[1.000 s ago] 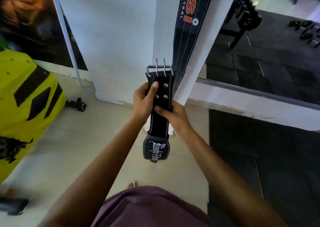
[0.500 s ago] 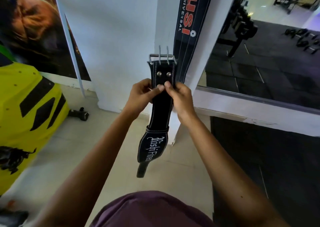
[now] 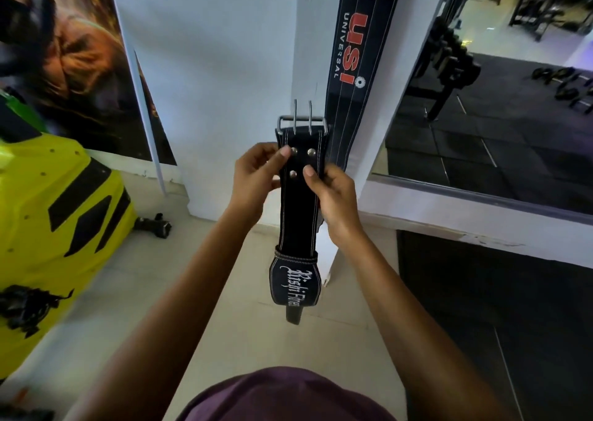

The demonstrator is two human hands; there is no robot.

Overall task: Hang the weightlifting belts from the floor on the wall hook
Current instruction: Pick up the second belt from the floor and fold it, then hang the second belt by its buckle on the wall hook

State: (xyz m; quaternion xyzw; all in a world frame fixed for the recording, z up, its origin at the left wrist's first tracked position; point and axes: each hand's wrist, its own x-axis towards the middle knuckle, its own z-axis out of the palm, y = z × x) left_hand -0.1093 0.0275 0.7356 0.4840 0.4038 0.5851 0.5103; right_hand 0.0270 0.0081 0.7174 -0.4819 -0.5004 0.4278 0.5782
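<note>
I hold a black leather weightlifting belt (image 3: 298,209) upright in front of the white pillar, its steel two-prong buckle (image 3: 302,122) on top. My left hand (image 3: 256,180) grips its left edge near the rivets and my right hand (image 3: 333,199) grips its right edge a little lower. The belt's wide end with white lettering hangs below my hands. A second black belt with red USI lettering (image 3: 353,51) hangs down the pillar behind it. The wall hook is out of view above.
The white pillar (image 3: 224,67) stands straight ahead. A yellow and black machine (image 3: 54,215) fills the left side, with a small dark object (image 3: 154,225) on the tiled floor beside it. A mirror (image 3: 497,100) is at the right, black floor mats below it.
Both hands have raised the belt a little along the pillar and shifted their grip to just below the rivets. The view has tilted up, showing more of the hanging USI belt.
</note>
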